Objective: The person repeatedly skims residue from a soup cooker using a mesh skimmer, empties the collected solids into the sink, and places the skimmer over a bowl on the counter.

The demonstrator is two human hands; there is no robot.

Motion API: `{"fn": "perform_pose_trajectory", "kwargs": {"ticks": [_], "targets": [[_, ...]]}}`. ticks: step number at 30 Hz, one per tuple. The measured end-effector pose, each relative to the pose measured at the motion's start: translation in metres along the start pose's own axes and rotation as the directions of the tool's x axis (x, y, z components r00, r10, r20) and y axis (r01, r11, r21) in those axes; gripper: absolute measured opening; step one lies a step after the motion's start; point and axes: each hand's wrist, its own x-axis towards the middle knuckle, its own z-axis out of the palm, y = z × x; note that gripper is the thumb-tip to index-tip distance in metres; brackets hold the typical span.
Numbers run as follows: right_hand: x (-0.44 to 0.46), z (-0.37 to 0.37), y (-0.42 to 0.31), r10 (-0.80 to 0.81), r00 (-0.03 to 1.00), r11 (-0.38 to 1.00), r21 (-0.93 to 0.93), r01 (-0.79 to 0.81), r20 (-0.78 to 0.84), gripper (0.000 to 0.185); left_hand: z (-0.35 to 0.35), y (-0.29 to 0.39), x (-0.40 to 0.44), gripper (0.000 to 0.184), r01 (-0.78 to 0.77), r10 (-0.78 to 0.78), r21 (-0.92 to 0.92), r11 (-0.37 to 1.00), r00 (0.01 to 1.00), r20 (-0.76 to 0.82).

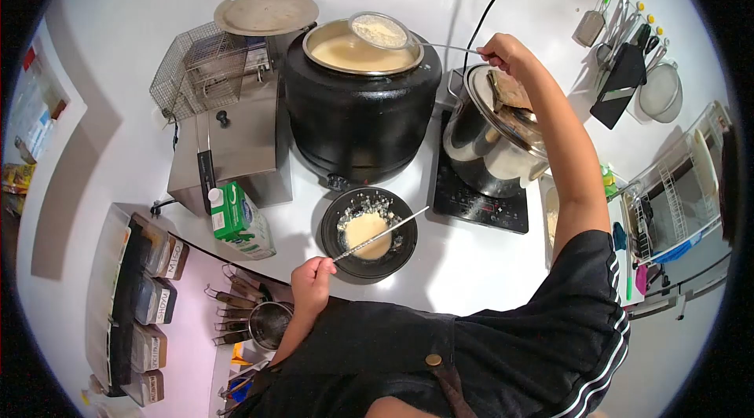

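Observation:
My right hand (506, 53) is closed on the long handle of a metal strainer (380, 30), which holds pale crumbly bits above the black soup warmer (361, 119). Creamy liquid (345, 52) fills the warmer's metal pot. In my left hand (312, 278) is the end of a thin metal rod (404, 221), whose other end reaches over a black bowl (332, 251). The rod's tip type is not clear. Inside the bowl are a pale liquid (366, 236) and white crumbs around the sides.
A lidded steel pot (479, 151) stands on a black induction cooker (503, 214) at right. Left are a green and white carton (242, 221), a steel fryer (236, 152) and a wire basket (196, 76). Utensils hang on the wall, with a dish rack (682, 190) below.

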Motion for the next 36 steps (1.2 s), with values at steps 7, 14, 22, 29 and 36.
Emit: {"fn": "perform_pose_trajectory", "kwargs": {"ticks": [7, 14, 22, 29, 36], "targets": [[0.001, 0.002, 0.01, -0.016, 0.998, 0.996, -0.091, 0.011, -0.057, 0.024, -0.017, -0.013, -0.001, 0.026, 0.07, -0.071, 0.07, 0.995, 0.997, 0.006], [-0.021, 0.016, 0.014, -0.147, 0.984, 0.989, -0.034, 0.145, -0.097, 0.024, -0.023, -0.005, 0.017, 0.027, 0.001, 0.024, 0.227, 0.974, 0.994, -0.109], [-0.082, -0.016, 0.083, -0.056, 0.997, 0.92, 0.391, 0.029, 0.058, 0.023, 0.022, 0.044, 0.017, 0.026, -0.104, 0.17, 0.317, 0.943, 0.968, -0.187], [-0.217, -0.118, 0.244, -0.023, 0.996, 0.987, 0.163, 0.009, 0.082, 0.023, 0.189, 0.098, -0.02, 0.024, -0.231, 0.217, 0.348, 0.909, 0.973, 0.077], [-0.286, -0.267, 0.435, -0.026, 0.941, 0.997, 0.064, 0.051, -0.338, 0.031, 0.437, 0.102, -0.057, 0.025, -0.585, 0.49, 0.372, 0.721, 0.81, 0.323]]}}
